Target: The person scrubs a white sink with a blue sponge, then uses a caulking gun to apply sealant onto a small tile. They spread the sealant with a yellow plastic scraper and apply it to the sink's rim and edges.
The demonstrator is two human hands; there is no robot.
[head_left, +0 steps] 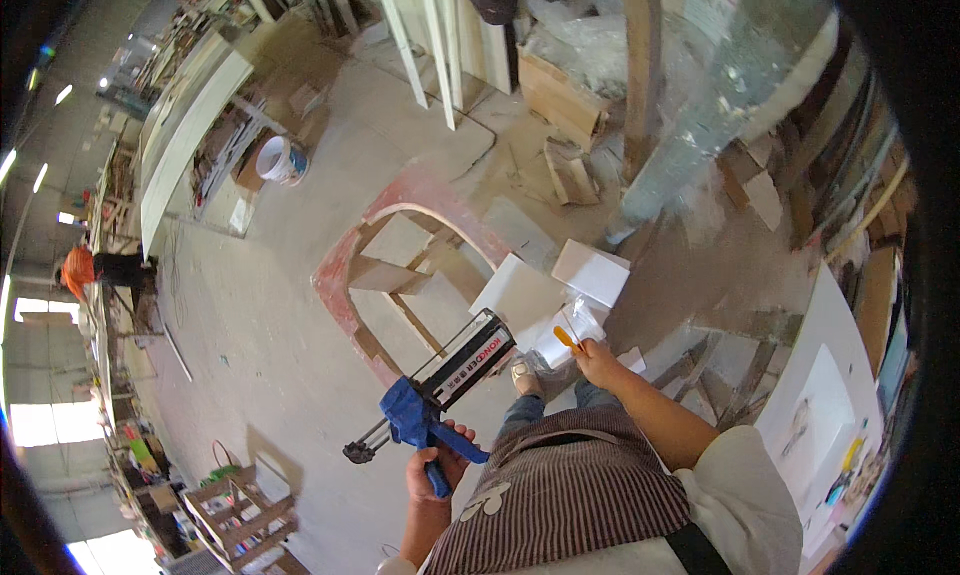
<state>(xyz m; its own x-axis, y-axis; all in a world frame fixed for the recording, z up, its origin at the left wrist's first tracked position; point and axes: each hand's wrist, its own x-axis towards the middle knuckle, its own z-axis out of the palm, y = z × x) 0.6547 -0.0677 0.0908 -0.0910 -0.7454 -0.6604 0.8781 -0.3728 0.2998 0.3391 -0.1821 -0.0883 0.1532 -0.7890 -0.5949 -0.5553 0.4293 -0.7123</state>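
Note:
My left hand (450, 462) is closed round the blue handle of a caulking gun (452, 373). The gun's black cartridge holder slants up to the right, and its blue trigger lies by my fingers. In my right hand (598, 365) is a small orange-handled tool (566, 338), pinched and pointing up and left; its exact kind is too small to make out. Just beyond that hand, an open white carton (592, 272) stands on the floor with clear plastic wrap (578, 320) by it.
A reddish curved wooden frame (332, 277) lies on the floor ahead. Farther off are a white bucket (277, 162), leaning white boards (432, 45) and a cardboard box (560, 100). A pillar (690, 125) rises at right; a wooden stool (235, 515) stands lower left. A person in orange (80, 271) bends at far left.

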